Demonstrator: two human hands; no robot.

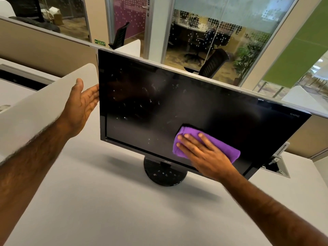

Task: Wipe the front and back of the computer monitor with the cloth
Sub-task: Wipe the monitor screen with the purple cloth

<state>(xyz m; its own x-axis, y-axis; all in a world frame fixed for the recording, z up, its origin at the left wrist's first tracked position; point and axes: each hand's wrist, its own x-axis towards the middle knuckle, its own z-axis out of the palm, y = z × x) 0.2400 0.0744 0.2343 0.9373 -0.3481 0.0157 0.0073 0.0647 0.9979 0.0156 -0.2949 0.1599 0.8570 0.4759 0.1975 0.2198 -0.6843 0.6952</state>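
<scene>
On the worktop (106,201), my left hand (80,105), grip wide, is steadying the monitor (177,103); my right hand (204,157), also wide, is pressing the cloth (225,148) against it.

One wide-angle head view, forward and down, close above the desk (106,201), toward the monitor (195,103).

The monitor (177,96) stands on the desk (106,201), my left hand (79,105) at its left edge, my right hand (204,155) on the cloth (224,148) against it.
</scene>
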